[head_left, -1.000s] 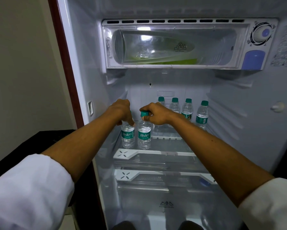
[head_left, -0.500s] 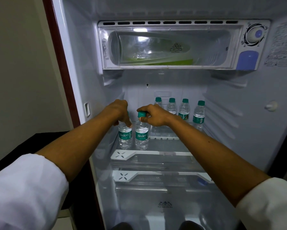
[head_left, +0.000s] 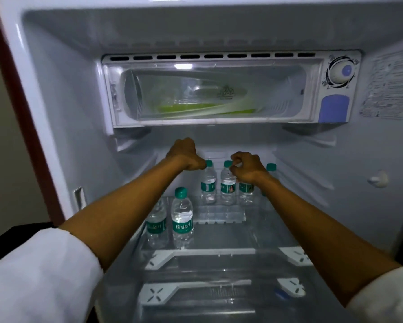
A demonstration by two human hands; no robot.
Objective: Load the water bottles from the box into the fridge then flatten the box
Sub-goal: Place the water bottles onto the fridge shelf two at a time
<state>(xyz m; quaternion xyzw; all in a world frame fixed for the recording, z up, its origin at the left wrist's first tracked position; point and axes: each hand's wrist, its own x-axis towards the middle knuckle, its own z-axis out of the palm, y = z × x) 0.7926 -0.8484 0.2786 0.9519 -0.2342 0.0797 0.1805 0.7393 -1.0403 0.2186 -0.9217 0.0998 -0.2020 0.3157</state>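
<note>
Since half a second ago both hands have let go of the two front bottles and reached deeper into the fridge (head_left: 55,113), to the row of bottles at the back of the shelf; the camera has also come closer.

At the lower left of the frame a white sleeve (head_left: 37,271) covers the left upper arm. Left of centre, two Bisleri bottles stand upright side by side near the front of the clear shelf (head_left: 219,249): the left front bottle (head_left: 157,226) is partly hidden behind the left forearm, and the right front bottle (head_left: 182,217) is just beside it, free of either hand.

At centre, the left hand (head_left: 184,156) is curled into a loose fist with its fingertips at the green cap of the leftmost back bottle (head_left: 208,183); whether it truly grips the cap cannot be told. Just right, the right hand (head_left: 247,169) pinches at the cap of the second back bottle (head_left: 228,185) with bent fingers. Two more back bottles are partly hidden behind that hand and wrist.

Upper centre holds the freezer compartment (head_left: 214,94), and to its right the thermostat dial (head_left: 341,72).
</note>
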